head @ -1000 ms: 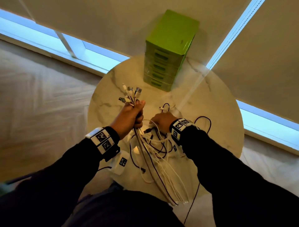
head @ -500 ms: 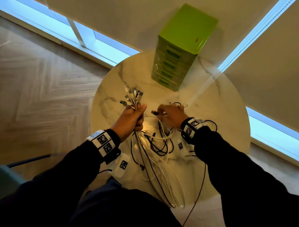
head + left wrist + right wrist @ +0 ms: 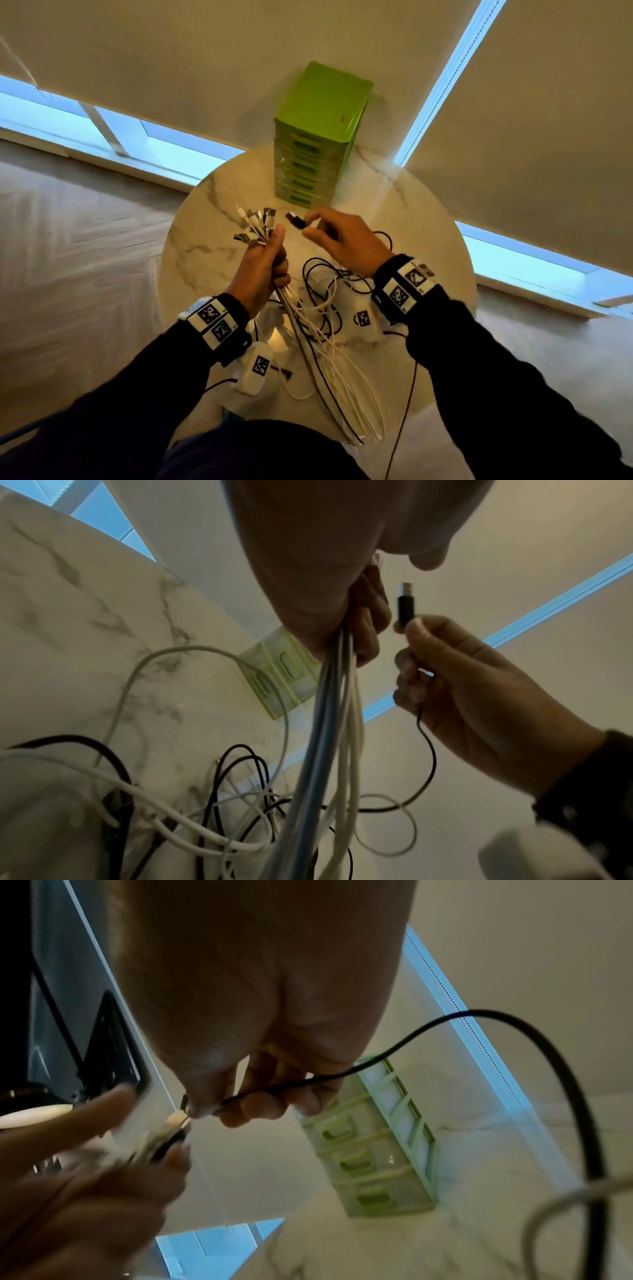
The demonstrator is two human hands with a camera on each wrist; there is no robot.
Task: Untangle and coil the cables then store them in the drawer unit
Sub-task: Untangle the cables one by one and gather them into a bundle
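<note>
My left hand [image 3: 263, 267] grips a bundle of white and black cables [image 3: 322, 363], with several plug ends [image 3: 255, 222] fanning out above the fist. The cables trail down over the table's near edge. My right hand [image 3: 342, 236] pinches a black USB plug [image 3: 296, 220] just right of the bundle's plugs; its black cable [image 3: 428, 764] loops down to the tangle [image 3: 329, 301] on the table. The left wrist view shows the bundle [image 3: 329, 723] running from my palm and the black plug [image 3: 406, 604] upright beside it. A green drawer unit [image 3: 318, 137] stands at the table's far edge, its drawers closed.
The round marble table [image 3: 205, 246] stands by window blinds [image 3: 205, 68]. White tagged devices [image 3: 255, 370] [image 3: 363, 320] lie on the table under my wrists. A thin dark wire [image 3: 404, 421] hangs off the near edge. Wooden floor [image 3: 68, 257] lies to the left.
My right hand has lifted from the tangle on the table, carrying the black plug up and left toward the bundle's plug ends. The left hand keeps its grip on the bundle.
</note>
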